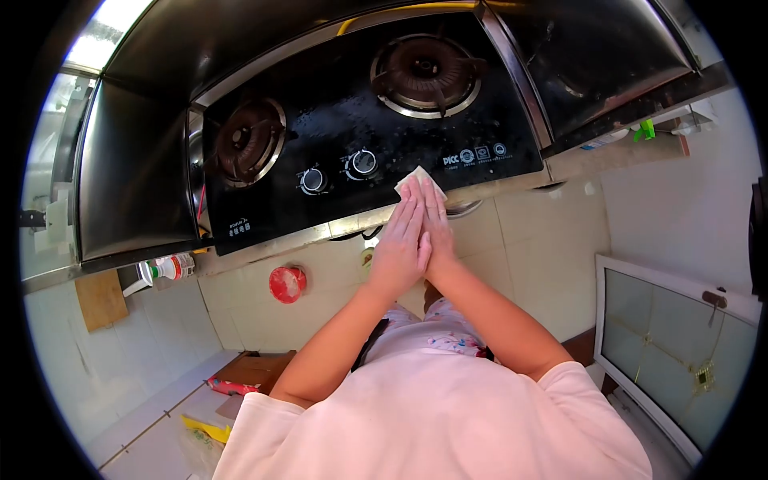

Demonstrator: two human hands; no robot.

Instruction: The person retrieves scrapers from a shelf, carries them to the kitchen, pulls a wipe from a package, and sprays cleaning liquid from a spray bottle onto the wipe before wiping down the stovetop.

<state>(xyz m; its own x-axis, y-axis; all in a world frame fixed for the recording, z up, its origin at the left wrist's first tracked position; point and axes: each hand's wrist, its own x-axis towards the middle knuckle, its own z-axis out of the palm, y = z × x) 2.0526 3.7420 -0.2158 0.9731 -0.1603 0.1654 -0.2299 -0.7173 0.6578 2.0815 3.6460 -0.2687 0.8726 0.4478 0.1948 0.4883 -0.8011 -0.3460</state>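
Observation:
A white cloth (409, 177) lies at the front edge of the black glass gas stove (320, 210), right of its two knobs. My left hand (398, 254) and my right hand (440, 232) are side by side, partly overlapping, with straight fingers pressed together. Both sets of fingertips are closed down on the cloth, holding it against the stove. My palms and part of the cloth under the fingers are hidden. Nearest to my hands on the glass are the right knob (364, 162) and a printed row of white logos (475, 154).
Two burners, a left one (240, 140) and a right one (426, 67), stand on the stove. Below the counter are a red round container (287, 284) and a cabinet handle (465, 209). A spray bottle (168, 267) hangs at left. A glass-paned door (672, 344) stands at right.

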